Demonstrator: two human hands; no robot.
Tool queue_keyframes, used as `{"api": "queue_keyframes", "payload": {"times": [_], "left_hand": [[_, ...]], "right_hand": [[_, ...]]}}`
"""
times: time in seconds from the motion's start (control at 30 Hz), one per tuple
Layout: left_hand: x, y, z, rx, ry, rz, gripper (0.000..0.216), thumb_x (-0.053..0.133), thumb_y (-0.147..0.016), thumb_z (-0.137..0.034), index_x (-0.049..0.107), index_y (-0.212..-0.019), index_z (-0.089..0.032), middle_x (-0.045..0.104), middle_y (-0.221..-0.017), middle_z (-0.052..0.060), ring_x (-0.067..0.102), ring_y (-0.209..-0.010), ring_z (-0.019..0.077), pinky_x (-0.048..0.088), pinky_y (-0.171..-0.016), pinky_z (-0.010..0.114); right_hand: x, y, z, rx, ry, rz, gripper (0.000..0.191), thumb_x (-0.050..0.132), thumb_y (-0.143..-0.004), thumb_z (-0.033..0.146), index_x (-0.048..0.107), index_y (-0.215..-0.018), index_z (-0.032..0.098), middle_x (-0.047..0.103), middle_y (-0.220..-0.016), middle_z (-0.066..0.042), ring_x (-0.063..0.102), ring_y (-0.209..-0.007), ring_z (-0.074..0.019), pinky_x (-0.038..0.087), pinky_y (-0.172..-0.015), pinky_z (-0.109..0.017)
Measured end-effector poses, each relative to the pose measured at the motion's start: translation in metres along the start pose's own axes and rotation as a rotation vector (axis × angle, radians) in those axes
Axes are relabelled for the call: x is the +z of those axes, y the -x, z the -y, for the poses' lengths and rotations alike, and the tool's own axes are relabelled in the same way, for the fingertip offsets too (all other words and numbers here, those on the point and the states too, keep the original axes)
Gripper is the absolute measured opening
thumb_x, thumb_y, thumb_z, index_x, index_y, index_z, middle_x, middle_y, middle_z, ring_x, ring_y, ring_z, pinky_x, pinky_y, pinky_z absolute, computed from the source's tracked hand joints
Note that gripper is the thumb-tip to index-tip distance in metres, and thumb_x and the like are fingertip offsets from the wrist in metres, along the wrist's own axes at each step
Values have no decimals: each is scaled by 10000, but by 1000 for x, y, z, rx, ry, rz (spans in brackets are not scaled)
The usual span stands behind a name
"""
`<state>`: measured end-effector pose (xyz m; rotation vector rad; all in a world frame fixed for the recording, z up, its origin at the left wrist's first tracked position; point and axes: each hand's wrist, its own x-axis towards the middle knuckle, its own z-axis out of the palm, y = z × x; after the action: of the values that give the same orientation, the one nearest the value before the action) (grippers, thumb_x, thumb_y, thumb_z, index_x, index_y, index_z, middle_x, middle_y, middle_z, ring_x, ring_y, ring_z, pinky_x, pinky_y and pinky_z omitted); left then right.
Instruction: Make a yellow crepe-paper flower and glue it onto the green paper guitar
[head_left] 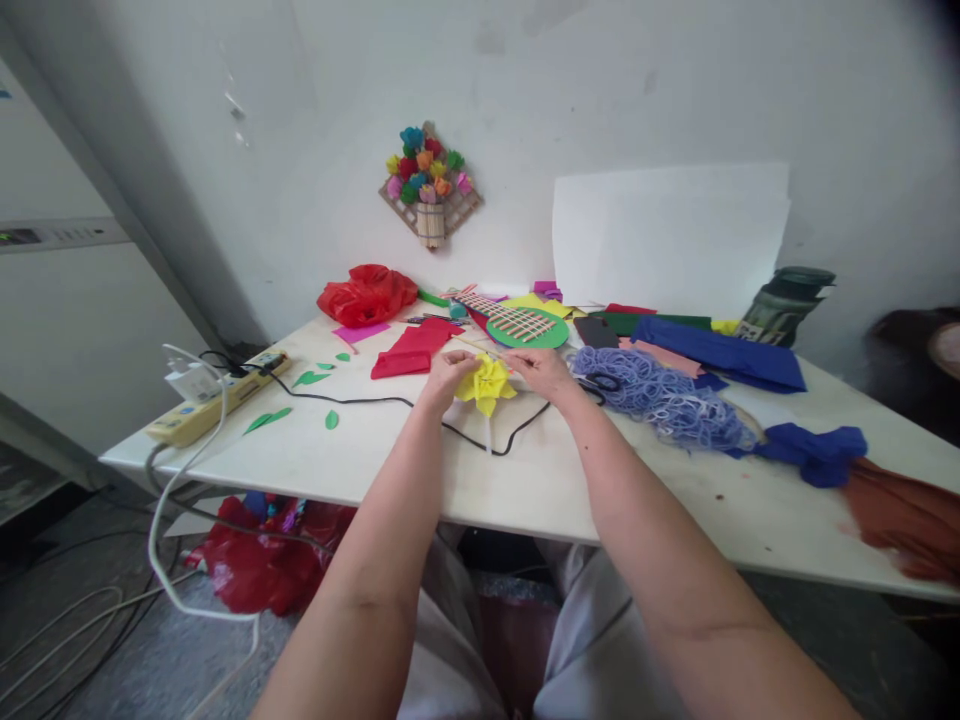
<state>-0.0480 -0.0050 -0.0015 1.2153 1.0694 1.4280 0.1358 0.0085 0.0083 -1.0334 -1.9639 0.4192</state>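
A yellow crepe-paper flower [486, 384] with pointed petals is held just above the table at the centre. My left hand [451, 374] is closed, pinching the flower's left edge. At the flower's upper right, my right hand [543, 372] is closed too, its fingertips in a pinch. A thin pale stick [471, 343] seems to extend leftward from those fingertips, behind the flower. Below the blossom hangs a short whitish stem [490, 436]. Scissors with dark handles [601, 384] lie right beside my right wrist.
A black cable [352, 401] crosses the table from a power strip [217, 400]. Green paper leaves [311, 378] lie left, red crepe paper [412, 350] behind. A green disc with woven sticks [529, 328], tangled blue-violet string [660, 395] and a dark bottle [784, 305] stand rightward.
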Motion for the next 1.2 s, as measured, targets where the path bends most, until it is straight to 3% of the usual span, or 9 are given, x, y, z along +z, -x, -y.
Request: {"api": "queue_keyframes", "payload": {"times": [0.17, 0.33, 0.47, 0.77, 1.2], "left_hand": [[0, 1, 0, -10, 52, 52, 207, 739, -483, -276, 641, -614, -149, 633, -560, 13, 588, -520, 160, 443, -529, 262], [-1, 0, 2, 21, -3, 103, 206, 720, -518, -283, 671, -666, -148, 644, -582, 23, 592, -534, 167, 436, -521, 262], [-1, -1, 2, 48, -3, 121, 195, 719, -515, -259, 663, -667, -150, 646, -593, 21, 583, -527, 158, 432, -517, 255], [0, 0, 2, 10, 45, 196, 268, 735, -511, -269, 687, -735, -130, 677, -652, 50, 630, -593, 199, 488, -582, 305], [2, 1, -2, -40, 101, 159, 175, 701, -520, -294, 641, -587, -144, 627, -553, 25, 577, -511, 158, 440, -495, 256]], "right_hand": [[-6, 2, 7, -58, 108, 23, 221, 564, -809, 320, 753, -814, 206, 719, -789, -28, 606, -695, -155, 418, -619, -248], [-9, 4, 17, -10, 238, 57, 287, 573, -823, 348, 718, -1061, 277, 737, -806, -18, 605, -671, -157, 411, -616, -251], [-10, 5, 21, -16, 329, 83, 324, 556, -847, 327, 670, -1151, 317, 745, -883, -18, 624, -706, -172, 426, -646, -264], [-8, 3, 14, -79, 294, 145, 325, 532, -868, 285, 647, -1162, 361, 699, -1112, 17, 656, -962, -196, 481, -773, -286], [-7, 2, 10, -124, 240, 158, 334, 543, -855, 217, 663, -1129, 365, 700, -1104, 17, 653, -1007, -196, 494, -812, -295]]}}
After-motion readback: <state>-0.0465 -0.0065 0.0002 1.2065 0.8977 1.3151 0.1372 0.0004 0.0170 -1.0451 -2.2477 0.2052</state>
